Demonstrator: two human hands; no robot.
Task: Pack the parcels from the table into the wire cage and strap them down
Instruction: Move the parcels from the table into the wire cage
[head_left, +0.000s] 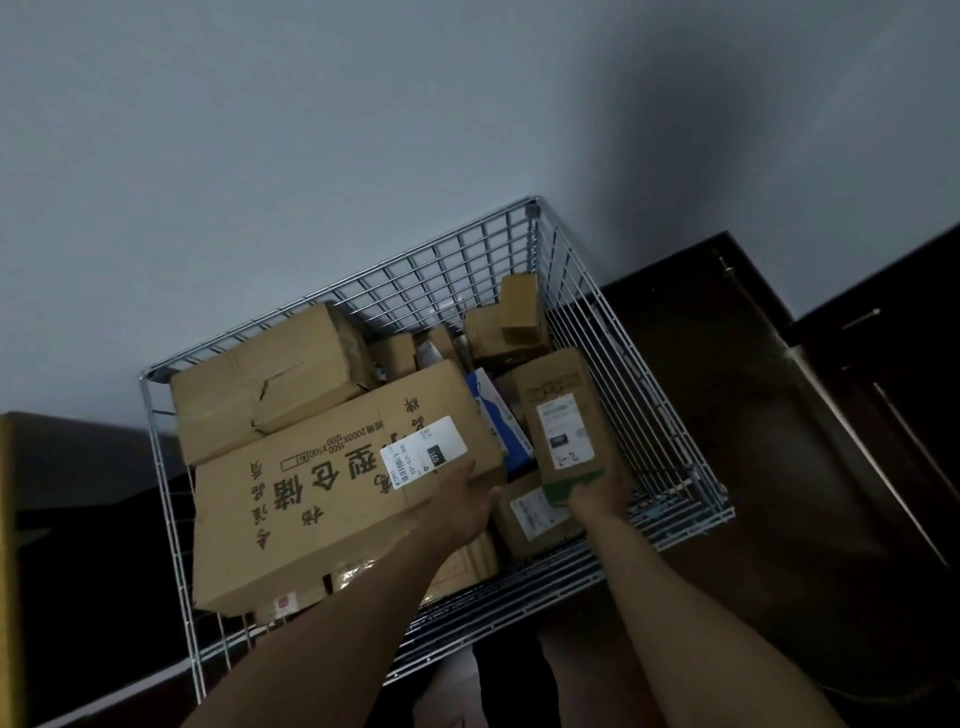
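Note:
A white wire cage (613, 332) stands against the wall, filled with several cardboard parcels. A large printed box (322, 499) with a white label lies across the front left. My left hand (462, 506) grips its near right corner. My right hand (597, 496) holds the near end of a smaller upright box (566, 415) with a white label and a green patch, at the right side of the cage. A creased box (265, 379) sits at the back left. Small boxes (511, 317) are stacked in the far right corner.
A grey wall (363, 130) rises behind the cage. Dark wooden furniture (779, 389) stands to the right, close to the cage's side. A yellowish edge (10, 545) shows at the far left. A blue and white packet (498, 415) is wedged between the two held boxes.

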